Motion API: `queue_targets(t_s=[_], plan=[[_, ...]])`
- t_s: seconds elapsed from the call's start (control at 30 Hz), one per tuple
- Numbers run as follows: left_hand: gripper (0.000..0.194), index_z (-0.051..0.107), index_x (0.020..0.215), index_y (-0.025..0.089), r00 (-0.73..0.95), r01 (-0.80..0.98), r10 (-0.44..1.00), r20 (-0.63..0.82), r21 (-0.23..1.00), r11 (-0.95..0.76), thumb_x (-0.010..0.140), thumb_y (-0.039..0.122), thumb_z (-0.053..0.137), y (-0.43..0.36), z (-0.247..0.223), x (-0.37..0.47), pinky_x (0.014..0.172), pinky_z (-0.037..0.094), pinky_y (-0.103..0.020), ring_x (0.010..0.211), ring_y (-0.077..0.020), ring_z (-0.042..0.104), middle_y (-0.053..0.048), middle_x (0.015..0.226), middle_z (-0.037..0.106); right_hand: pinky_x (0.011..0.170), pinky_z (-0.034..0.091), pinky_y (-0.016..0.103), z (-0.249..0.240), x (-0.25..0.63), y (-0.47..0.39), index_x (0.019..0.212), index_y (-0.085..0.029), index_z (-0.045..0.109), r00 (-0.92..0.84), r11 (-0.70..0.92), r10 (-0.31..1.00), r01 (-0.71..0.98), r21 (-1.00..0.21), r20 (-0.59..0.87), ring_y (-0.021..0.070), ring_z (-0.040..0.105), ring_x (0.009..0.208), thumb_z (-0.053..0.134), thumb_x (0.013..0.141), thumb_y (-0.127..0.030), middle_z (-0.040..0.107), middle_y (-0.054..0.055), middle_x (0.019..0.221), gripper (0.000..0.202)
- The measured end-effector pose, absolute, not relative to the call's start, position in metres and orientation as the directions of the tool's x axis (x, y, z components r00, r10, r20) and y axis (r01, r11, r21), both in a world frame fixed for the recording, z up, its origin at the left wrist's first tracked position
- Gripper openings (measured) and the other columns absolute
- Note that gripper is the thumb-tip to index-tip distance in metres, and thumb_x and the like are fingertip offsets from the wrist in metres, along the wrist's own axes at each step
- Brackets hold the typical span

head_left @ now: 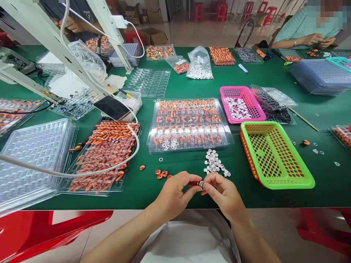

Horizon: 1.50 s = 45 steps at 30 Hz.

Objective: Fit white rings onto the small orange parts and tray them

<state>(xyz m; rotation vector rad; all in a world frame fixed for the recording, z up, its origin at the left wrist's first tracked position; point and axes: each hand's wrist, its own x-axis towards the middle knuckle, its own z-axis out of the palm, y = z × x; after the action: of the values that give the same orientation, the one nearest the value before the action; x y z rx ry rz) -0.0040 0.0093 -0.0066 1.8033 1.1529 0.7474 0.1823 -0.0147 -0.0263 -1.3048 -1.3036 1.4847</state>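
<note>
Close to the table's near edge, my left hand and my right hand meet, fingertips pinched around one small orange part with a pale, shiny face. Fingers cover most of it, so its exact kind cannot be made out. Just beyond my right hand lies a loose pile of small white discs. Several short orange pieces rest on the green mat beyond my left hand. Farther forward stands a clear compartment tray holding rows of curved orange parts, with white rings heaped at its front left.
At right are a green basket and a pink basket with white pieces. To the left sit a tray of orange parts, stacked clear trays, a phone and a white cable. Two people work across the table.
</note>
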Motion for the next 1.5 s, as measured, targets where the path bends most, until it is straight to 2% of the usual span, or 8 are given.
queue_targets(t_s=[0.2,0.57,0.73,1.07,1.5], plan=[[0.011,0.071,0.095,0.022,0.417,0.450,0.905,0.084,0.846,-0.286,0.088,0.021,0.063,0.010,-0.009,-0.004,0.066,0.052,-0.026,0.074,-0.0162,0.066,-0.002,0.081,0.075,0.065,0.050,0.026,-0.025,0.184,-0.014,0.084,-0.020,0.060,-0.211,-0.203,0.948,0.171,-0.964,-0.237,0.0162,0.060,0.075,0.056,0.093,-0.041,0.062,0.003,0.079,0.024],[0.012,0.071,0.097,0.022,0.447,0.449,0.889,0.097,0.836,-0.317,0.088,0.020,0.063,0.010,-0.012,-0.005,0.066,0.052,-0.027,0.073,-0.0163,0.066,-0.002,0.081,0.076,0.062,0.047,0.026,-0.013,0.184,-0.007,0.079,-0.020,0.058,-0.247,-0.186,0.934,0.277,-0.943,-0.257,0.0145,0.061,0.069,0.055,0.091,-0.028,0.063,0.000,0.073,0.015],[0.013,0.072,0.098,0.022,0.465,0.440,0.877,0.124,0.826,-0.351,0.089,0.022,0.063,0.009,-0.017,-0.008,0.067,0.053,-0.027,0.074,-0.0165,0.066,-0.003,0.081,0.076,0.054,0.043,0.023,-0.009,0.184,-0.003,0.076,-0.020,0.059,-0.272,-0.159,0.930,0.307,-0.938,-0.247,0.0133,0.060,0.064,0.056,0.089,-0.023,0.063,-0.001,0.069,0.014],[0.013,0.073,0.097,0.022,0.457,0.509,0.889,-0.017,0.825,-0.246,0.085,0.022,0.068,0.010,-0.013,-0.016,0.063,0.050,-0.022,0.069,-0.0135,0.066,0.000,0.080,0.074,0.056,0.042,0.024,-0.011,0.182,-0.002,0.077,-0.020,0.060,-0.301,-0.093,0.935,0.302,-0.949,-0.187,0.0131,0.059,0.064,0.058,0.085,-0.020,0.065,-0.001,0.070,0.009],[0.012,0.075,0.092,0.022,0.379,0.518,0.925,0.029,0.822,-0.238,0.081,0.019,0.072,0.006,-0.018,-0.017,0.065,0.052,-0.022,0.070,-0.0135,0.068,0.000,0.081,0.076,0.055,0.041,0.023,-0.019,0.176,-0.004,0.077,-0.020,0.058,-0.277,-0.173,0.934,0.201,-0.964,-0.226,0.0125,0.059,0.064,0.058,0.086,-0.021,0.064,-0.002,0.069,0.010]])
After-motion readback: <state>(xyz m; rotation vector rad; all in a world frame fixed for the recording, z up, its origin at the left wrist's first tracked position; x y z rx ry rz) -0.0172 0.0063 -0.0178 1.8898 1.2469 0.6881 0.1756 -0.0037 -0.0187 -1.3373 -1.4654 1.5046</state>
